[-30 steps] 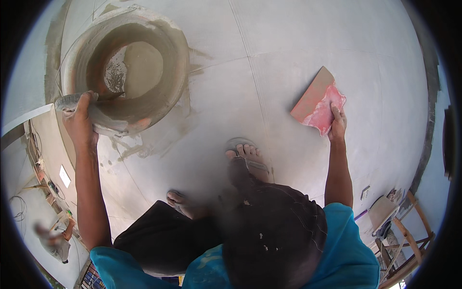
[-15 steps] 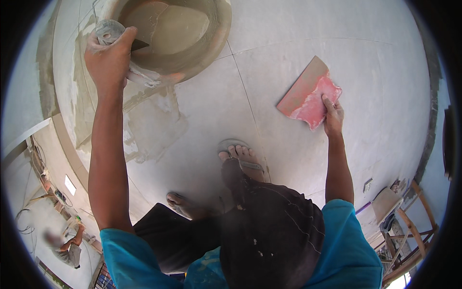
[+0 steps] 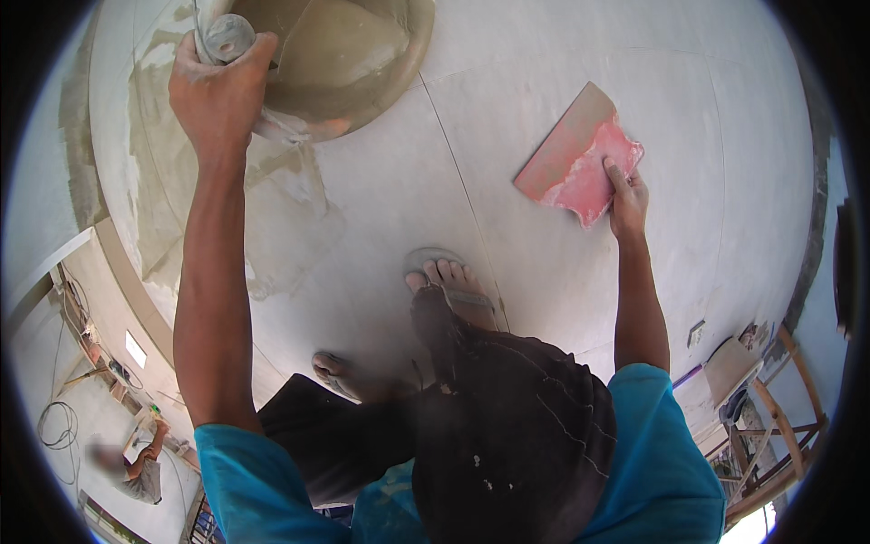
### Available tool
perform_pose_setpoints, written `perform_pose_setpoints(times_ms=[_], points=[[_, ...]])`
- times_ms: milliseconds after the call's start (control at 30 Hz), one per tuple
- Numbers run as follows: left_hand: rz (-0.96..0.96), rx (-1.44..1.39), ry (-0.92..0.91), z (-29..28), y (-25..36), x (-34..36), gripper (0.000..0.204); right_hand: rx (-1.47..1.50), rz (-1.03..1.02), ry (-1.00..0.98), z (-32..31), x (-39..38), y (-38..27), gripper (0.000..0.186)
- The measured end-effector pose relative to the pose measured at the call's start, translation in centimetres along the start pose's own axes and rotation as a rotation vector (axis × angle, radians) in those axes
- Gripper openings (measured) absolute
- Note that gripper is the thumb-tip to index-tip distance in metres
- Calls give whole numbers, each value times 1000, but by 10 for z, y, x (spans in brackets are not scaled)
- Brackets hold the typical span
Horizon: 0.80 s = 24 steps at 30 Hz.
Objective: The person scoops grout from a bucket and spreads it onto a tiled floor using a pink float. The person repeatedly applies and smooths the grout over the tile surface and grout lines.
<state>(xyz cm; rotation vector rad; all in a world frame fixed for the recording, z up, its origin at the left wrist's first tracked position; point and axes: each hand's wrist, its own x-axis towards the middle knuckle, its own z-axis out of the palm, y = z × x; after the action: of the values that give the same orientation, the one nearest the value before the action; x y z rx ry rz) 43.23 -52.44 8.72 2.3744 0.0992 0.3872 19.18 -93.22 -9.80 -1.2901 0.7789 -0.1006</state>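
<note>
My left hand [image 3: 216, 104] is wrapped round the round-ended grey handle of a trowel [image 3: 230, 38], held at the near left rim of a wide basin [image 3: 399, 89]. Smooth grey-brown paste [image 3: 340, 45] lies in the basin. Most of the trowel's blade is hidden behind my thumb and fist. To the right, my right hand [image 3: 627, 204] grips a flat pink spreader [image 3: 598, 168] by its ragged edge, thumb on top. Grey-brown paste coats the spreader's straight far side.
Pale jointed panels [image 3: 381, 218] lie underfoot, smeared with paste [image 3: 290, 195] beside the basin. My sandalled foot [image 3: 449, 281] stands between my arms. At the lower left is another person [image 3: 140, 471] near coiled cable [image 3: 59, 426]. A wooden frame [image 3: 784, 435] stands at the lower right.
My left hand has shifted slightly up and right with the trowel, whose handle end now faces me more and whose blade shows less. The spreader has moved slightly up the picture.
</note>
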Motion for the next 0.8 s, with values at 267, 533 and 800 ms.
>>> perform_pose_setpoints(times_ms=[267, 533, 800], points=[[56, 6, -8, 6, 5, -7, 38, 1, -31, -17, 1, -1, 1, 51], [92, 115, 48, 12, 0, -7, 37, 15, -6, -3, 2, -2, 0, 44], [109, 102, 43, 13, 3, -9, 37, 23, -15, -3, 2, -1, 2, 43]])
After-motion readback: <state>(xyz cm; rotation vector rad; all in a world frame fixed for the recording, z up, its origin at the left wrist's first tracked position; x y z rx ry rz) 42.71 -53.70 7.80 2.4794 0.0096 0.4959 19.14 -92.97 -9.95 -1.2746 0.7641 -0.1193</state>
